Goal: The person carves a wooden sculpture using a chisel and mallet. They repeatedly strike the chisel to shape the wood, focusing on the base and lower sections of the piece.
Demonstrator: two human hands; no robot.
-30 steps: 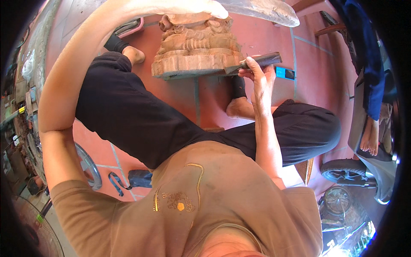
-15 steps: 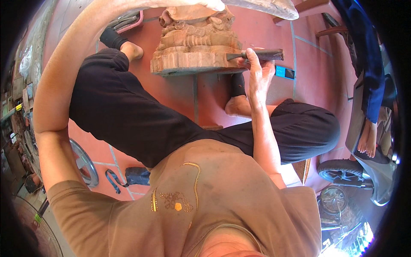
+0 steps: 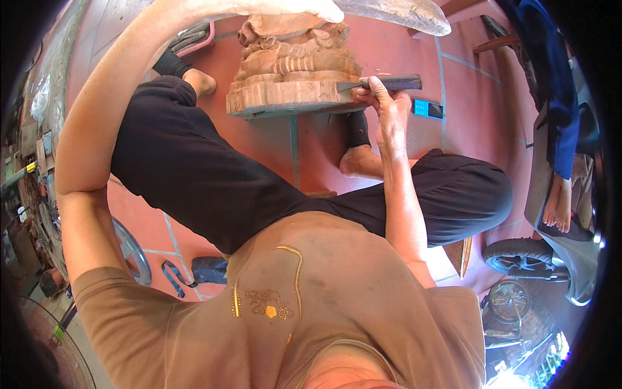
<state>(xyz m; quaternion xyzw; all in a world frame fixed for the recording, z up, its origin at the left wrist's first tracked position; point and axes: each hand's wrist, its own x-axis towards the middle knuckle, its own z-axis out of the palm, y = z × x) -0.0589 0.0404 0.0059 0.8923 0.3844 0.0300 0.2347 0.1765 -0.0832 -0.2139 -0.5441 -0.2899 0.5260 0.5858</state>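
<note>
A carved wooden piece [image 3: 285, 97] with a thick flat-sided base stands on the tiled floor ahead of me. My right hand [image 3: 390, 113] is closed round a chisel [image 3: 403, 82], its thumb pressed along the dark handle. The blade points left, its tip against the right part of the base. Past the carving's top, at the upper edge, my left hand [image 3: 327, 10] is closed on a long, pale wooden club-like mallet [image 3: 398, 11]. That mallet reaches right, above the chisel and apart from it. The picture's edge cuts off part of the left hand and its grip.
A blue phone [image 3: 428, 109] lies right of my right hand. My black-trousered legs [image 3: 201, 155] spread to either side. Tools fill a pink tray [image 3: 197, 39] at the upper left. Another person's feet [image 3: 558, 206] rest at the far right, near a motorbike wheel [image 3: 521, 257].
The view has shifted a little. My right hand and the chisel sit slightly further left; both hands keep their grips, and the mallet is nearly where it was.
</note>
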